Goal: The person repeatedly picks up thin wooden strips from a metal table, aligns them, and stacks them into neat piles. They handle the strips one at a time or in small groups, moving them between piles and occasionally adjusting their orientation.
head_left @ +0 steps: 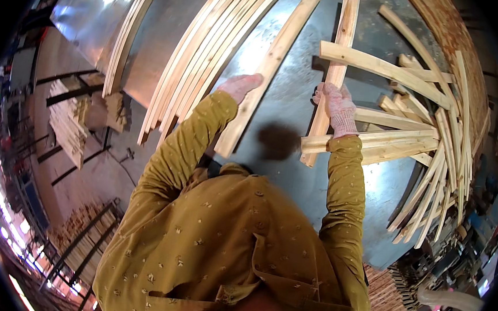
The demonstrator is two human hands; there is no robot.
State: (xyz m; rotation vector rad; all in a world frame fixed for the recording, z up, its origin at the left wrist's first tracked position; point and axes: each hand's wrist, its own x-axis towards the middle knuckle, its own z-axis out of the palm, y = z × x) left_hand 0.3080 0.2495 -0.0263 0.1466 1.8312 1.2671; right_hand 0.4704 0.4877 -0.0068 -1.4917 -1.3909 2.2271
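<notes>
Pale gloves cover both my hands. My left hand [241,88] is at the left edge of a single wooden slat [274,56], its fingers pressed together with their tips on the wood; part of the grip is hidden. My right hand [339,106] is closed round another wooden slat [337,74], which points away from me. A crossing slat [385,69] lies over that slat beyond my hand. Nearer me, other slats [397,144] meet it beside my right wrist. Both slats are over a grey metal tabletop [291,95].
Left of my left hand, several slats [210,49] lie side by side. A narrow bundle [132,29] stands farther left. At right, a jumbled heap of slats [442,152] leans by a brown board edge [469,61]. Stacked wood [69,123] sits on racks below at left.
</notes>
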